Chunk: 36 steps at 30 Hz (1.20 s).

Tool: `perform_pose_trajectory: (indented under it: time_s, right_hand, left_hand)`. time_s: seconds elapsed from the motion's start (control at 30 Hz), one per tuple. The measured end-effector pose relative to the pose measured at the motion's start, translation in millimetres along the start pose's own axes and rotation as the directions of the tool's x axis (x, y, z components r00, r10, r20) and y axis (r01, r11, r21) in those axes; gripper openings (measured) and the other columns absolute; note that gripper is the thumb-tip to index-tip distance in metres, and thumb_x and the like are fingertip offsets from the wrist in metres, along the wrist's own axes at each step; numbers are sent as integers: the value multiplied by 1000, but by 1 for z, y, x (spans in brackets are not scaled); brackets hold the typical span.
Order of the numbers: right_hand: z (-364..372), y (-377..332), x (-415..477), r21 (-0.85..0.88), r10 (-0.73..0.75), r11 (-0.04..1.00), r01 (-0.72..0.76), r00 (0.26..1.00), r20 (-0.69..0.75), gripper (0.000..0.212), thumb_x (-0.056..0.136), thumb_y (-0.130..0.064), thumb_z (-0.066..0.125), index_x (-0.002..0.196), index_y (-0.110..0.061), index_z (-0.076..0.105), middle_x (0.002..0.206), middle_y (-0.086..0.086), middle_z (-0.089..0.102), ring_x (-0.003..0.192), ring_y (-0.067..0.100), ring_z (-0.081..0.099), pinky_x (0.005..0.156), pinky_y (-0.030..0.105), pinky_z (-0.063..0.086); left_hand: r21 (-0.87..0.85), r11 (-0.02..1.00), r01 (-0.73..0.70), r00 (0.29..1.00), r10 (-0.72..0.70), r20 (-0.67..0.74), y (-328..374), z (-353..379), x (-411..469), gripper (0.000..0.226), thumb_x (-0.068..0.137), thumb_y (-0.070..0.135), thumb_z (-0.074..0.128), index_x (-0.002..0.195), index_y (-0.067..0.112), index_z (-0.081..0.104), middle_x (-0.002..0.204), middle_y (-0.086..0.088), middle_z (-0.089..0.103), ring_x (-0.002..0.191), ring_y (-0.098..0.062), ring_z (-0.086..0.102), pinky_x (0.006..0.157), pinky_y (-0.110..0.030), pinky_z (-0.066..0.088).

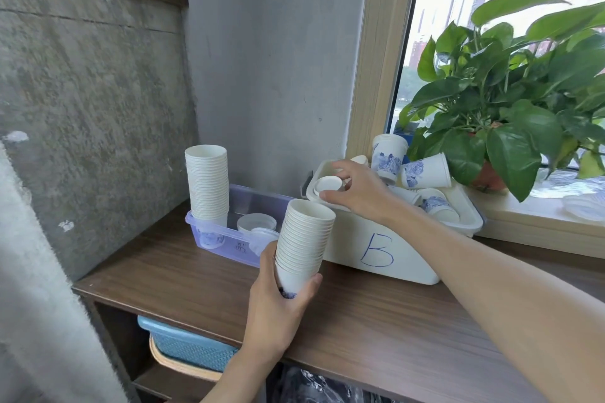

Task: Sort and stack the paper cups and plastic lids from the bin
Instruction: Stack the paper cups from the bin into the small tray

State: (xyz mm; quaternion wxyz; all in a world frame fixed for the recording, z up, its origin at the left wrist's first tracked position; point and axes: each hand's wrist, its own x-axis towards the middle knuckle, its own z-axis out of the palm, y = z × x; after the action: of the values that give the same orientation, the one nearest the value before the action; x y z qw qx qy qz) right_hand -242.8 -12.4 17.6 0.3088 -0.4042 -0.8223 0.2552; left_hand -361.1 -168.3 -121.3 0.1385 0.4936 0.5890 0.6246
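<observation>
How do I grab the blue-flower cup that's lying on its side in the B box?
Probably from above, gripping round the middle of the tipped cup: it lies on top of the other cups in the white bin, its round side bare, its mouth turned toward the plant.

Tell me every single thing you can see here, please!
tall stack: one, white cups, tray's left end
held stack: one, white cups, in left hand
loose cups: several, white with blue print, in bin
round piece: one, white, bin's left end; lid or cup base, unclear
lids: a few, whitish, in tray
tray: one, purple, on shelf
bin: one, white, marked B, right of tray
plant: one, green, windowsill
basket: one, blue, under shelf
shelf: one, brown wood
left hand: grips held stack
right hand: fingers round the round piece
</observation>
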Motion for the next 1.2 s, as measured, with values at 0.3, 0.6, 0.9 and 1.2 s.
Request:
perform_pose_trajectory:
  time_s: [0.3,0.6,0.9,1.2]
  right_hand:
    - [-8,4,-18,-144,-146,983,111,952,-270,57,77,-28,68,130,-26,49,101,-2,60,91,21,56,77,33,44]
    - [-18,-6,-40,245,-25,964,105,951,-309,43,73,-18,66,113,-33,60,117,-1,49,106,18,54,94,33,48]
    - [-1,-10,-61,310,-41,945,100,981,-191,36,72,-32,77,91,-27,47,91,-1,62,72,12,54,72,38,48]
    - [-17,-32,-65,230,-121,964,136,990,-79,77,80,-18,71,139,-43,27,96,2,59,89,20,58,84,32,49]
  left_hand:
    - [10,1000,0,1000,0,1,0,0,-1,65,76,24,85,119,48,44,103,29,65,94,0,65,72,-8,46]
    - [12,1000,-1,1000,1,10,1,1,-1,65,76,24,85,118,50,43,102,27,67,92,0,65,71,-8,46]
    - [27,1000,-7,999,5,43,2,0,-2,66,76,29,85,118,55,41,101,27,66,92,-3,66,71,-12,49]
    - [37,999,-9,996,6,86,9,-3,-3,62,77,29,85,116,54,43,103,30,63,92,-1,64,71,-11,48]
